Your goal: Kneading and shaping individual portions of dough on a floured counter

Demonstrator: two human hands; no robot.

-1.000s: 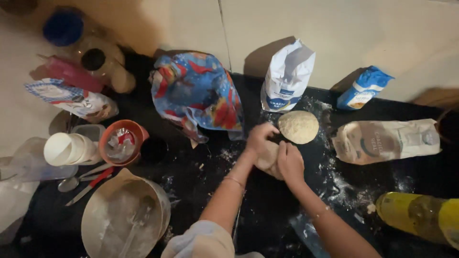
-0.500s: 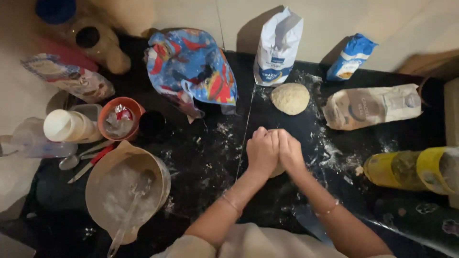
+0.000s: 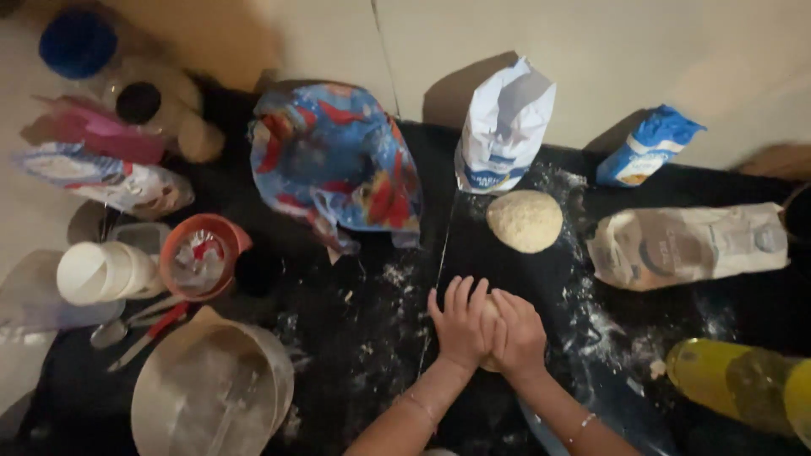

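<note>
Your fingers (image 3: pixel 460 295) lie close together and cup a small lump of dough (image 3: pixel 489 314), the left hand (image 3: pixel 461 325) and right hand (image 3: pixel 517 333) pressed side by side over it, so only a sliver of it shows between the palms. It sits on the floured black desk (image 3: pixel 355 338), near the front edge. Keep both palms curved and the pressure even, turning the lump so that it rounds rather than flattens. A finished dough ball (image 3: pixel 525 220) lies just beyond, in front of the upright white flour bag (image 3: pixel 503 127). A metal bowl (image 3: pixel 211 393) stands well to your left, a yellow bottle (image 3: pixel 739 380) to your right.
</note>
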